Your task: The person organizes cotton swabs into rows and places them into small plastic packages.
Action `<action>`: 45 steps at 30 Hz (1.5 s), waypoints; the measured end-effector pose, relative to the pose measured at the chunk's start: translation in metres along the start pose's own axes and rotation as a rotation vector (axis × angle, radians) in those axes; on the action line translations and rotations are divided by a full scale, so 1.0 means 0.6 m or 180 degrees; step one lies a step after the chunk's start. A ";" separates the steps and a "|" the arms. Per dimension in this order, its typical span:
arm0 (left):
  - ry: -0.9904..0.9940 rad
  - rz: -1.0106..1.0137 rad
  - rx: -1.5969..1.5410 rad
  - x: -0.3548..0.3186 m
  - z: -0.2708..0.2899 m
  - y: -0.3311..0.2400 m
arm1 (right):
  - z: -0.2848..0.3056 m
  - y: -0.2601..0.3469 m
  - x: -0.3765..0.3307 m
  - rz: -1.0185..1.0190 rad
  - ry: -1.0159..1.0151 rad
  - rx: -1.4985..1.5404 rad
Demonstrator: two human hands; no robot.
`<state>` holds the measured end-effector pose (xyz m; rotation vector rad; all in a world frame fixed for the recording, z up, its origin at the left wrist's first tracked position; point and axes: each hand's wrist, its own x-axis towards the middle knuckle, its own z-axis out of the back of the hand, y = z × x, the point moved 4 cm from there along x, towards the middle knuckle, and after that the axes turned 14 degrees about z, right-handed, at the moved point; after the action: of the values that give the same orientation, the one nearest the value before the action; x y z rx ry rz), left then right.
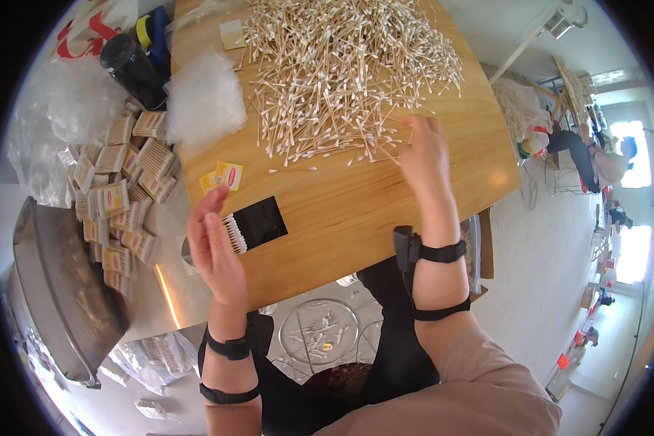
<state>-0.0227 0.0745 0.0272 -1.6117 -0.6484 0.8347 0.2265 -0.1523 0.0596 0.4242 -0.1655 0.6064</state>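
A large heap of loose cotton swabs [341, 80], white-tipped with pale sticks, covers the far part of the wooden table [327, 211]. At the heap's near right edge, my right hand [423, 160] is closed, with a few sticks showing at its curled fingertips. My left hand [218, 251] is at the table's left edge, its fingers stretched out. Against its palm side lies an even row of swabs [234, 234], whose other ends the hand hides. The row's white tips border a flat black square [263, 221]. Beyond the left fingertips lie yellow printed cards [221, 176].
Many filled swab packs [123, 192] are piled left of the table. Behind them stand a stack of clear plastic bags [207, 98] and a black cylindrical container [132, 71]. A metal bin [62, 283] stands at the left. Below is a round stool [318, 330] with scattered swabs.
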 end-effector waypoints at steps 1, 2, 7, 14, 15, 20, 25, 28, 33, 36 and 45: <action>0.0158 -0.0178 0.0237 -0.003 -0.015 -0.001 | 0.008 -0.025 -0.003 -0.0227 0.0068 -0.0203; 0.0315 -0.0356 0.0477 -0.006 -0.030 -0.002 | 0.004 -0.040 -0.006 -0.0218 0.0083 -0.0197; 0.0495 -0.0832 0.1647 -0.012 -0.087 0.004 | -0.039 -0.026 -0.012 0.0217 0.0400 0.0448; 0.0483 -0.1190 0.2156 -0.009 -0.120 0.007 | -0.078 0.120 -0.049 0.0847 0.0473 0.1245; 0.0469 -0.1397 0.2207 -0.009 -0.120 0.005 | -0.082 0.137 -0.054 0.0910 0.0714 0.1654; 0.0508 -0.0797 0.2215 -0.005 -0.122 0.007 | -0.087 0.140 -0.062 0.0629 0.1302 0.2714; 0.0521 -0.1434 0.2689 0.005 -0.118 0.000 | -0.077 0.117 -0.049 0.1077 0.0682 0.1653; 0.0310 -0.1835 0.3177 0.008 -0.117 0.002 | -0.076 0.132 -0.050 0.1318 0.0415 0.1186; 0.0353 -0.1408 0.3233 0.008 -0.110 0.004 | -0.084 0.121 -0.045 0.1162 0.0632 0.1036; 0.0473 -0.1434 0.3017 0.008 -0.106 0.002 | -0.082 0.121 -0.042 0.1183 0.0757 0.0967; 0.0693 -0.1337 0.3063 -0.003 -0.097 0.004 | -0.076 0.097 -0.031 0.1029 0.0925 0.0993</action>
<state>0.0226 0.0385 0.0307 -0.6415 -0.3155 0.5105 0.1786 -0.0989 0.0331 0.6102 0.1445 1.0104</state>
